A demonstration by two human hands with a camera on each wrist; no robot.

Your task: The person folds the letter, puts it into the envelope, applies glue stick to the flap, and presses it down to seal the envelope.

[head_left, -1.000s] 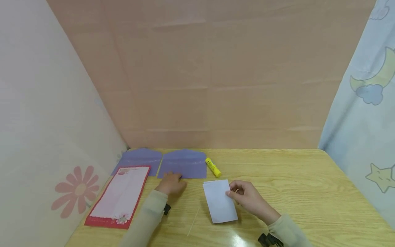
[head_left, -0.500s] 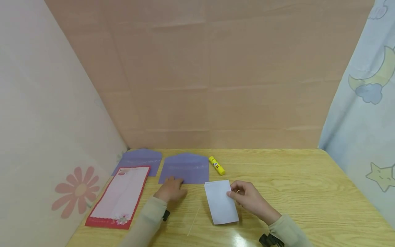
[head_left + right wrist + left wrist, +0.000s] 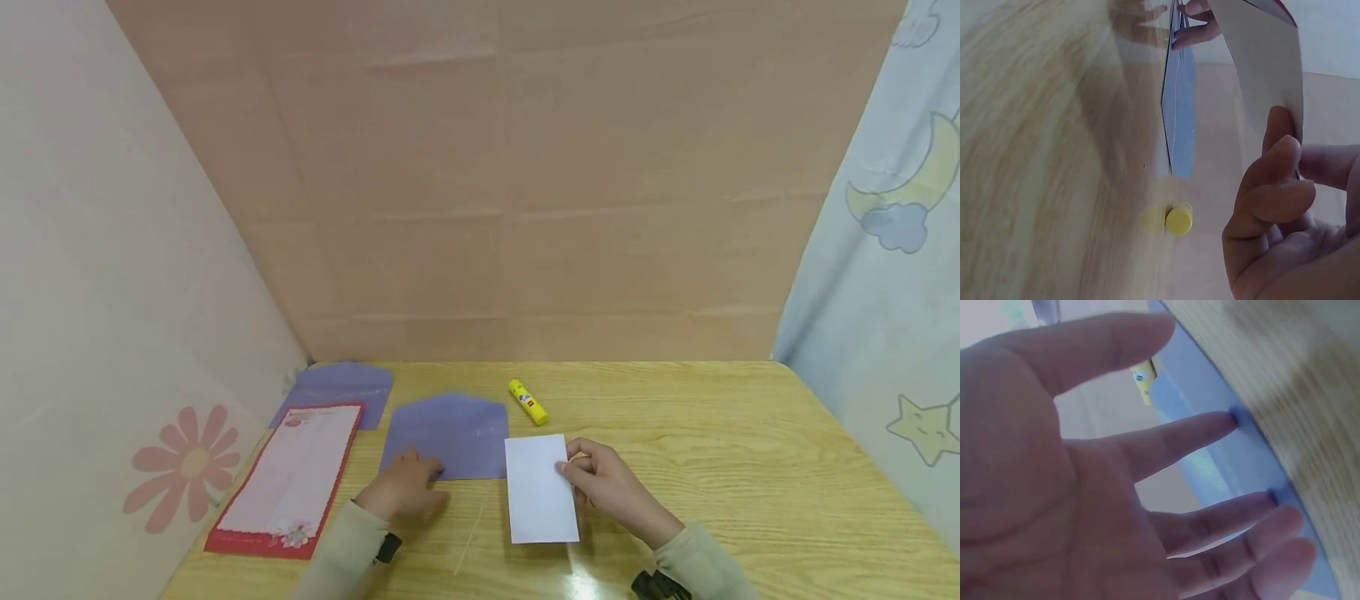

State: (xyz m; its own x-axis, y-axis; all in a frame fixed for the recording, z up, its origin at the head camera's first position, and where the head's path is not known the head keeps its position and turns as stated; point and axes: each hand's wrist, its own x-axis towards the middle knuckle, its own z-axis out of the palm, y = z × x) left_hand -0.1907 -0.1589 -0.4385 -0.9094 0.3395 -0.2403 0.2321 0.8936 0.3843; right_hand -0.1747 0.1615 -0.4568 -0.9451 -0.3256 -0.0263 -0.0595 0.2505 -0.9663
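Observation:
A purple envelope point(image 3: 465, 433) with its pointed flap lying to the back rests on the table in front of me. My left hand point(image 3: 405, 486) touches its near edge with spread fingertips, and the left wrist view shows these fingers point(image 3: 1172, 440) fairly straight on the envelope's surface. Right of the envelope, my right hand point(image 3: 611, 490) pinches the right edge of a folded white paper point(image 3: 542, 492) between thumb and fingers. The right wrist view has this paper point(image 3: 1272, 62) raised off the table, with a red edge showing inside.
Behind the paper lies a yellow glue stick point(image 3: 528, 402). Far left, a red-bordered letter sheet point(image 3: 292, 479) lies by a second purple envelope point(image 3: 341, 387). Walls of cloth stand left, right and behind the wooden table point(image 3: 720, 467).
My left hand has drawn the nearer envelope toward me, away from the back edge. The glue stick shifted slightly right. My right hand has turned the paper more upright and moved it slightly right.

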